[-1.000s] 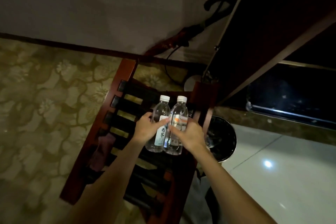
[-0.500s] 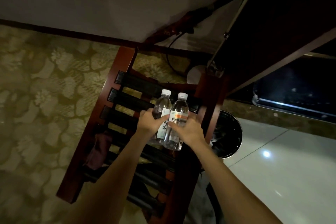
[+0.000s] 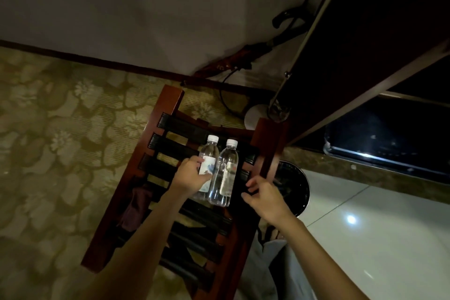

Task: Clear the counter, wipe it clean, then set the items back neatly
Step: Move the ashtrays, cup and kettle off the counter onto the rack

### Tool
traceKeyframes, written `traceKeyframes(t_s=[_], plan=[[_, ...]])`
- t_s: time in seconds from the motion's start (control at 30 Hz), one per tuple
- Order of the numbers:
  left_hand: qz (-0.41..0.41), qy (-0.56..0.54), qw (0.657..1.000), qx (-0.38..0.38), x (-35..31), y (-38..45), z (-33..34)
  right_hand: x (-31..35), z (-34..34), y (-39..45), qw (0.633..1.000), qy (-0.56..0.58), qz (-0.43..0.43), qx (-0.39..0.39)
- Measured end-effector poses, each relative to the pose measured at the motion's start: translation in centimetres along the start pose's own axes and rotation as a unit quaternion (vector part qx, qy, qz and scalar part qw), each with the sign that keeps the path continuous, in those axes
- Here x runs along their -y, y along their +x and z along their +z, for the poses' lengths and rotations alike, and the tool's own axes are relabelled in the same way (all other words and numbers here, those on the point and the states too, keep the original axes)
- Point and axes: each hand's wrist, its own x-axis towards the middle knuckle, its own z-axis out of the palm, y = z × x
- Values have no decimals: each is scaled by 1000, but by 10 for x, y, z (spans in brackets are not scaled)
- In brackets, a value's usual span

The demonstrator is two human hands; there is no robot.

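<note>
- Two bottles (image 3: pixel 216 170) stand side by side at the frame's centre, upright on the dark straps of a wooden rack (image 3: pixel 175 178), caps on.
- The left hand (image 3: pixel 192 175) grips the left bottle at its label, fingers curled round it.
- The right hand (image 3: pixel 264 196) is just right of the right bottle and apart from it, fingers loosely curled and holding nothing.
- Judged from this, the task is in its clearing stage: the bottles look parked on the rack, off the counter.
- No cloth is in either hand; wiping and setting things back seem left to do.
- A dark bin (image 3: pixel 292 187) sits right of the rack; a patterned carpet (image 3: pixel 60 141) fills the left, a pale floor (image 3: pixel 377 238) the lower right.
- The counter itself cannot be told for certain.
</note>
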Motion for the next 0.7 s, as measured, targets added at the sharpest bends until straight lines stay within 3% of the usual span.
traceKeyframes(t_s=[0.13, 0.33, 0.7], plan=[[80, 69, 994, 17, -43, -47, -43, 34, -42, -35, 995, -77, -62, 5], [207, 155, 965, -54, -131, -139, -117, 116, -123, -111, 966, -205, -154, -19], [354, 374, 855, -71, -261, -277, -203, 216, -235, -271, 904, -356, -216, -98]])
